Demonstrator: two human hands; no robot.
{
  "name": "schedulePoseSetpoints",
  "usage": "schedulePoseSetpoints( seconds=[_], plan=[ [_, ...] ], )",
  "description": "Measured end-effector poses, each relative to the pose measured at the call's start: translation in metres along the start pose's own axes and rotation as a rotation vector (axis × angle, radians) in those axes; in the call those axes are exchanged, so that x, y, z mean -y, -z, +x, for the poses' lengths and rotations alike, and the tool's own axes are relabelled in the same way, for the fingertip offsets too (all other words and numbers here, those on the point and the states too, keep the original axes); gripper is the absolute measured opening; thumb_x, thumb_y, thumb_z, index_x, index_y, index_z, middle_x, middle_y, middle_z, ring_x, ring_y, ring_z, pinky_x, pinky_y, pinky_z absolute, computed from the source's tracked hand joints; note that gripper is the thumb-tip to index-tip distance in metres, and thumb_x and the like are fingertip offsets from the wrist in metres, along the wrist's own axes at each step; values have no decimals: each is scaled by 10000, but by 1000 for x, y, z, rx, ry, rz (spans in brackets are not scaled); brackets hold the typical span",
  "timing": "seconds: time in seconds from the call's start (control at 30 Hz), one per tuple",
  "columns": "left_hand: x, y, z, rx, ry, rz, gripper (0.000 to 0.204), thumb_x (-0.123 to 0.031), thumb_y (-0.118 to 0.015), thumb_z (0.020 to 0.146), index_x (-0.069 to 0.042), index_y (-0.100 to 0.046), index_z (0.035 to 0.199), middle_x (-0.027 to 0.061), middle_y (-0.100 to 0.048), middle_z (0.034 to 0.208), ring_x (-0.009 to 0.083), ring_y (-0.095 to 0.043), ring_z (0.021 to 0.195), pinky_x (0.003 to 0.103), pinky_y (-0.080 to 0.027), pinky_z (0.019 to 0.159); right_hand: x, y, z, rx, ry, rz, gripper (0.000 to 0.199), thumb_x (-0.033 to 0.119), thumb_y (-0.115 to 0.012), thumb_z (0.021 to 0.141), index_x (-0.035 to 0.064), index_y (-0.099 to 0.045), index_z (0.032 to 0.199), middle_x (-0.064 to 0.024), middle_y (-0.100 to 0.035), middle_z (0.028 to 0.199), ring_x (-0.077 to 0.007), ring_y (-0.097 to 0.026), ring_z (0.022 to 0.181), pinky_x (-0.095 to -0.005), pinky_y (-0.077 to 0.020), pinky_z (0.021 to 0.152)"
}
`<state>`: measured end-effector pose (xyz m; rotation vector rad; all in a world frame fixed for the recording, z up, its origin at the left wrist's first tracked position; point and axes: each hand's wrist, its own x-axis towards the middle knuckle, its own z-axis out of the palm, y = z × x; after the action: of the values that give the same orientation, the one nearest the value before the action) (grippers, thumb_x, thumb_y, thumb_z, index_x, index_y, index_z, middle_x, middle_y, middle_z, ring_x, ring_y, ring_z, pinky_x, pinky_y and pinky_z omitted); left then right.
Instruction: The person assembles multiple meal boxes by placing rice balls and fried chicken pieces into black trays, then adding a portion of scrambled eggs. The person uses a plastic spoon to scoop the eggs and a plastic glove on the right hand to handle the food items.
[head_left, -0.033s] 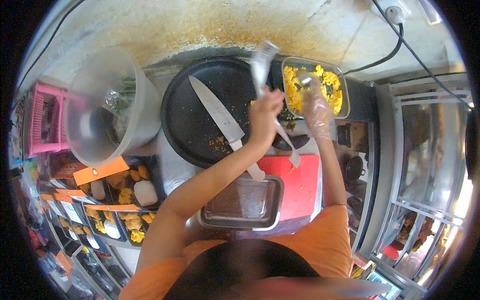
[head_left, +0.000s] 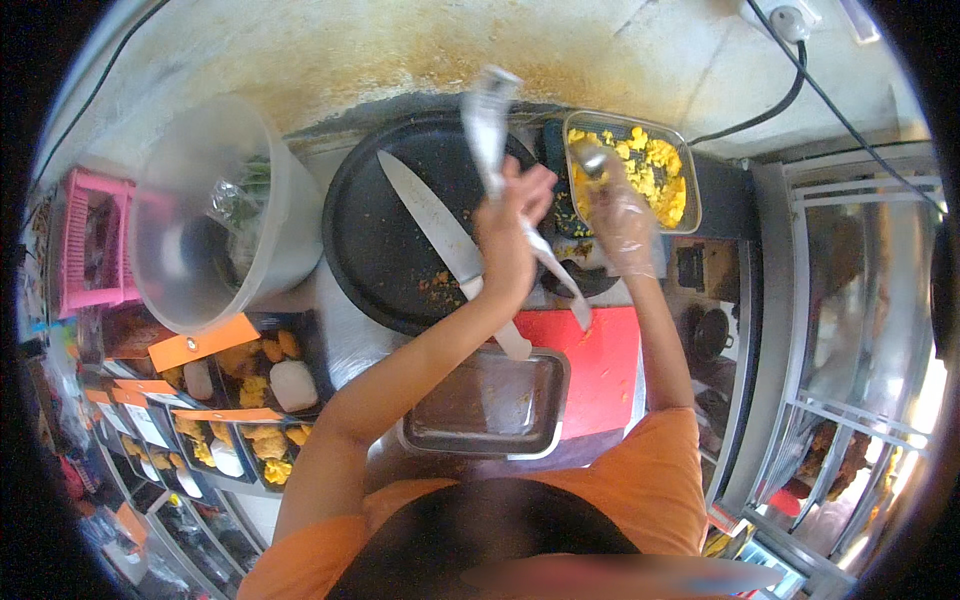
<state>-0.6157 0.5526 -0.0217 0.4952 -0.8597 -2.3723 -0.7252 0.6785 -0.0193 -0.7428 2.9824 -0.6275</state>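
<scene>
By the counter's (head_left: 348, 345) far edge, the gloved right hand (head_left: 624, 218) pinches a rounded metal utensil (head_left: 592, 161) over a clear tray (head_left: 697, 190) of egg-like yellow pieces (head_left: 662, 165); the left hand (head_left: 508, 232) clasps a blurred silvery utensil (head_left: 487, 125). A wide sweep could catch the knife (head_left: 432, 218) overhanging the pan (head_left: 368, 250).

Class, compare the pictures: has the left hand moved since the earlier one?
Yes: the left hand has shifted left, nearer the unmoved knife on the round black pan.
</scene>
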Motion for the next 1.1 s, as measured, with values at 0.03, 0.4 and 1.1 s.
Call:
schedulePoseSetpoints(
  seconds=[0.03, 0.4, 1.1],
  plan=[
    [-26, 8, -3, 56, -116, 53, 553, -356, -396, 1002, 60, -354, 1364, 287, -516, 1276, 356, -501, 1229, 434, -387, 1064, 17, -6, -3, 50, 76, 13, 427, 265, -653, 836, 107, -521, 1210, -210, -652, 804, -400, -639, 752, -464, -487, 618],
    [-122, 37, -30, -42, -220, 298, 511, -304, -303, 1023, 107, -366, 1319, 305, -493, 1271, 370, -500, 1218, 451, -397, 1053, 41, -70, 15, 137, 401, -120, 268, 285, -755, 688, 69, -655, 811, -163, -647, 783, -335, -643, 739, -433, -507, 662],
    [74, 7, 28, 90, 797, 160, 333, -250, -478, 957, 34, -491, 1132, 161, -560, 1162, 247, -568, 1067, 371, -466, 961, -118, -9, 25, 135, -11, -466, 216, 182, -471, 903, 80, -617, 1026, -216, -669, 836, -379, -664, 747, -486, -528, 654]
  ],
)
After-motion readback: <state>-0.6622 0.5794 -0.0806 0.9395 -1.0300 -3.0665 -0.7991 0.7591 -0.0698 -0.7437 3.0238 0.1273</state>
